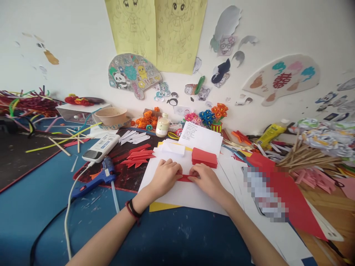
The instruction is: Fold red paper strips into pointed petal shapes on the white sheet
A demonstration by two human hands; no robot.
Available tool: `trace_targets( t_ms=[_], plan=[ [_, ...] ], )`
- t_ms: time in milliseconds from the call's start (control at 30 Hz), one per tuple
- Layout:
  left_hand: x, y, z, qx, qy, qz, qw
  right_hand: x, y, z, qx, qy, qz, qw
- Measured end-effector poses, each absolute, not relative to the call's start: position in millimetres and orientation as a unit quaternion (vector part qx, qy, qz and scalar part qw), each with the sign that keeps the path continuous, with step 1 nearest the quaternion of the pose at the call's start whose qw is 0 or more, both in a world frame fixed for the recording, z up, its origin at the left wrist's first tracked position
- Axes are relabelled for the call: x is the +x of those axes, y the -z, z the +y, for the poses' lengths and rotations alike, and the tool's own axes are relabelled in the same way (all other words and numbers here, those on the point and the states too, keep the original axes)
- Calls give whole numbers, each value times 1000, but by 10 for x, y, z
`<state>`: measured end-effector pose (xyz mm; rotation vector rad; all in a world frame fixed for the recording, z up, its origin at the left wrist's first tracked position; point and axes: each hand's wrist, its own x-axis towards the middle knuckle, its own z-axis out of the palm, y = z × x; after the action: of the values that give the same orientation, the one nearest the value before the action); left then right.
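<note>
Between both hands lies a small folded strip of red paper [185,178], low over white sheets [166,194]. My left hand [166,175] pinches its left end, fingers closed. At the other end, my right hand [204,179] has thumb and fingers closed on the paper. Just beyond the right hand sits a stack of red paper rectangles [204,157]. A pile of white paper slips [173,149] is behind the left hand. Several folded red paper pieces [137,155] lie farther left, with folded white pieces [134,136] behind them.
A blue glue gun [95,181] and a white power strip [101,147] with a cable lie left. A glue bottle [162,125] stands at the back near paper flowers [206,117]. Right are a blurred phone [264,195], a red sheet [294,199] and wooden sticks [302,159].
</note>
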<state>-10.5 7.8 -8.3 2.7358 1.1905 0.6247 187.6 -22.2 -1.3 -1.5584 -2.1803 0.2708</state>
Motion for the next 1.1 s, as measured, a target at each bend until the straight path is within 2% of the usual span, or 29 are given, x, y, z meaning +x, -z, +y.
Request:
trace_targets(
  t_ms=[100, 200, 333, 467, 733, 1100],
  plan=[
    [-131, 51, 95, 913, -198, 357, 7, 1898, 20, -236, -527, -83, -809, 248],
    [-152, 15, 87, 934, -178, 304, -57, 1938, 30, -285, -491, -17, -833, 255],
    [-162, -31, 62, 956, -154, 221, -119, 1993, 43, -330, -429, 58, -873, 226],
    [-165, -33, 62, 963, -141, 190, -131, 2017, 30, -375, -413, 98, -889, 169],
    [-183, 1, 84, 959, -143, 226, -97, 2126, -34, -413, -453, -22, -870, 194],
    [-167, -38, 24, 960, -119, 223, -125, 2163, -68, -432, -483, -72, -854, 181]
  ],
)
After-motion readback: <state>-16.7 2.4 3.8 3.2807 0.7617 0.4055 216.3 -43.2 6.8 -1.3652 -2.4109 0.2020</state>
